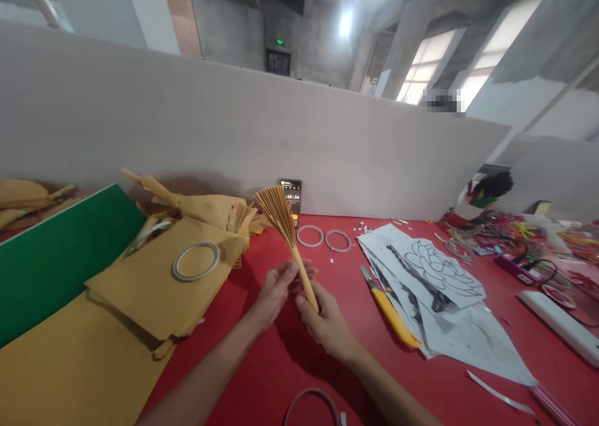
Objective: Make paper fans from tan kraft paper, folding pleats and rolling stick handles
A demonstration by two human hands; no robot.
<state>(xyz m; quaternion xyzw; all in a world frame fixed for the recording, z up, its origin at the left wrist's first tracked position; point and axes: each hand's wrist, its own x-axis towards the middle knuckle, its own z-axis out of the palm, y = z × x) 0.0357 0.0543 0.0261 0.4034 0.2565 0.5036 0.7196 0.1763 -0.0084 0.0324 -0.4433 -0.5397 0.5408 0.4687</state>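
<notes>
Tan, paper-like material forms the pleated bundle (304, 277), which sits above the middle of the red table (421, 382), directly ahead of my head camera. Its fanned end points up and to the left; its narrow end points down toward me. My right hand (330, 323) grasps the narrow end between thumb and fingers. My left hand (274, 294) is set higher, with the thumb beside the shaft and the fingers passing behind it; I cannot tell whether it clamps.

Behind the fanned end, a phone (298, 200) leans against the white partition (374, 164). Two pale rings lie flat near the phone. To the right, a yellow-handled cutter (390, 317) rests partly on printed sheets (468, 326), the uppermost bearing a flower outline. To the left, another ring (217, 252) lies on stacked tan paper (154, 295), beside a tilted green board (70, 251).
</notes>
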